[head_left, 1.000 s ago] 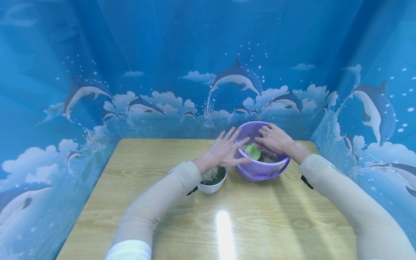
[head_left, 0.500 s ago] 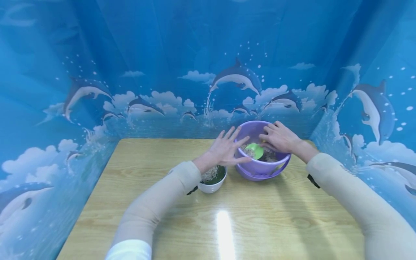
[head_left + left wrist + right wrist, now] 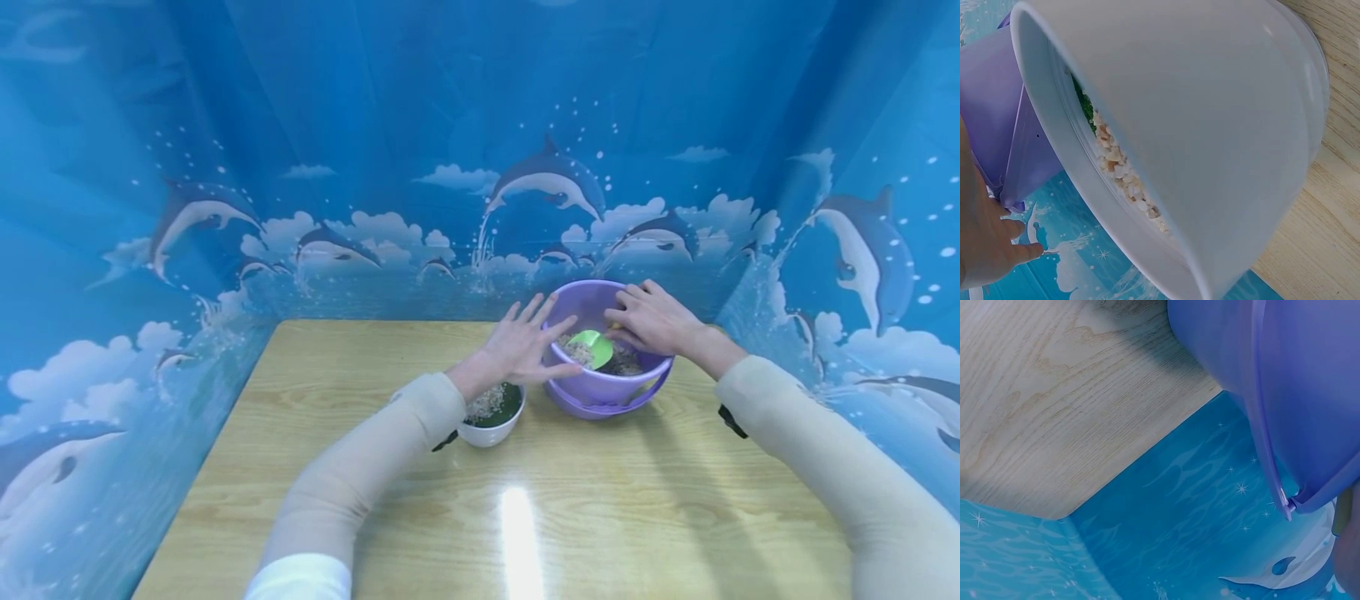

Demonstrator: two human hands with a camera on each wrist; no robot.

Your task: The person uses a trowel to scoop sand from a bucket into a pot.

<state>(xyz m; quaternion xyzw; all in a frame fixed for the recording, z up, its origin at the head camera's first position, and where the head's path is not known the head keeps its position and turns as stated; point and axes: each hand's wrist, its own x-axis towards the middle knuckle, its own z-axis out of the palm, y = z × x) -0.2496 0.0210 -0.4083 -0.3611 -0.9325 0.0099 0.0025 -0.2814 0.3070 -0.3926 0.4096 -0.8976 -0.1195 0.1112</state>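
Observation:
My right hand reaches over the right rim of a purple bucket, fingers curled round the handle of a green toy shovel. The shovel's blade lies among pale gravel and darker material in the bucket; most of its handle is hidden by my fingers. My left hand hovers with fingers spread between the bucket's left rim and a white bowl. Pale gravel and something green show inside that bowl in the left wrist view.
Both containers stand on a wood-grain table, the bowl just left of the bucket. The bucket's purple carrying handle hangs down its side. A blue dolphin-print curtain encloses the table's back and sides.
My right hand has shifted to the right, and its fingers have drawn in round the handle. The green blade has moved slightly right and up. My left hand stays in place.

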